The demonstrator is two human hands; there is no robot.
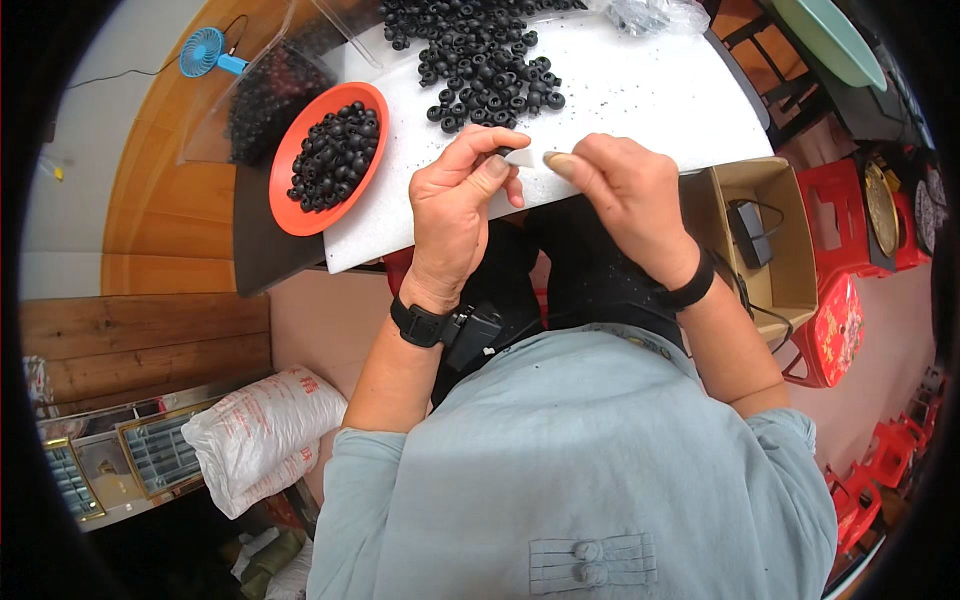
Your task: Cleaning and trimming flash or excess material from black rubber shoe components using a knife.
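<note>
My left hand (pixel 455 195) is closed in a pinch at the front edge of a white foam sheet (pixel 640 95). Between its thumb and index finger shows a small black piece (pixel 504 151), with a flat whitish tip (pixel 521 158) beside it that I cannot name. My right hand (pixel 625 185) is just to the right, its thumb and fingers pressed together; what they hold, if anything, is too small to make out. A large heap of round black plastic parts (pixel 485 75) with holes lies beyond my hands. More such parts fill an orange-red bowl (pixel 375 105) on the left.
Behind the bowl stands a clear bin (pixel 270 100) of black parts, near a small blue fan (pixel 203 52). A cardboard box (pixel 790 260) with a black adapter (pixel 748 232) is at my right, beside red stools (pixel 830 330). White sacks (pixel 265 430) rest at lower left.
</note>
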